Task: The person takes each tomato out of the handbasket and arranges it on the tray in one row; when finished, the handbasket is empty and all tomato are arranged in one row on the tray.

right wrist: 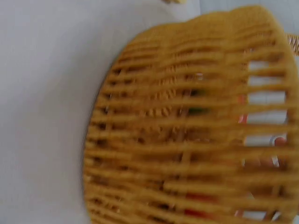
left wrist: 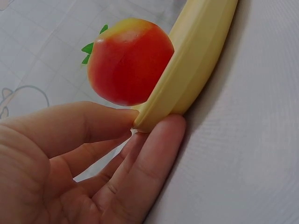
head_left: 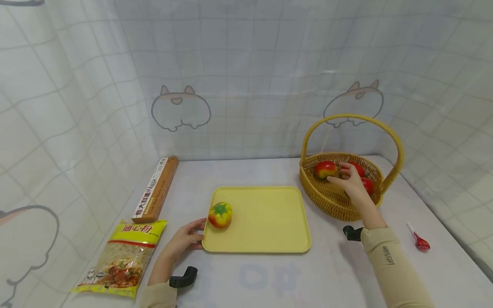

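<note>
In the head view a pale yellow tray (head_left: 262,218) lies on the table. A red-and-yellow, tomato-like fruit with a green leafy top (head_left: 220,215) sits on its left side. My left hand (head_left: 185,237) pinches the tray's left edge, thumb above and fingers below; the left wrist view shows this grip beside the fruit (left wrist: 131,63). My right hand (head_left: 352,182) is inside the wicker basket (head_left: 327,203), fingers apart, close to a red-and-yellow fruit (head_left: 325,170). More red fruit (head_left: 367,185) lies partly behind that hand. The right wrist view shows only the basket's woven side (right wrist: 187,130), blurred.
The basket's tall handle (head_left: 350,116) arches above my right hand. On the left lie a pasta box (head_left: 155,190) and a yellow bag of macaroni (head_left: 121,259). A red lollipop (head_left: 421,244) lies at the right. Patterned curtains (head_left: 246,85) enclose the table.
</note>
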`<act>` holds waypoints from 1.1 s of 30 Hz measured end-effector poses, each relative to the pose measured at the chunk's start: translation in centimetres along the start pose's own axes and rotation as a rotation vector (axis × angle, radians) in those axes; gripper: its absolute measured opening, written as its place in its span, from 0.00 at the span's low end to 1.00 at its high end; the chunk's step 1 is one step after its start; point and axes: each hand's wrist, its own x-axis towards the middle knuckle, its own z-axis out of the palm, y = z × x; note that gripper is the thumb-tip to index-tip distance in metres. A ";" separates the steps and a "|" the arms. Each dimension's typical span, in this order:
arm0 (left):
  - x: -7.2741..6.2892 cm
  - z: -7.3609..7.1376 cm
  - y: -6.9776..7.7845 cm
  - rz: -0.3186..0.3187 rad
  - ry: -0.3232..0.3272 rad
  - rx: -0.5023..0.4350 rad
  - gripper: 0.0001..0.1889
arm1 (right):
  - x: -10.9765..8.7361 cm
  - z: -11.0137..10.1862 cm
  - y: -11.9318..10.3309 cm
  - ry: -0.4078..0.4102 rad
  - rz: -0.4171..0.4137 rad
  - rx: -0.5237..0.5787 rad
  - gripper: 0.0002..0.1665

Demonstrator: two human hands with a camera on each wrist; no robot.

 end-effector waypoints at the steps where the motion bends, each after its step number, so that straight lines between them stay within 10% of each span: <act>1: 0.1 0.0 0.0 0.000 -0.002 0.002 0.33 | 0.0 -0.2 0.1 0.016 0.003 0.000 0.48; 16: 0.0 -0.1 0.0 0.018 -0.017 -0.001 0.32 | 0.4 -2.6 1.7 0.309 0.043 -0.040 0.43; 33: -0.1 0.0 0.0 0.013 -0.016 0.000 0.32 | 1.3 -3.0 3.0 0.154 0.180 -0.074 0.46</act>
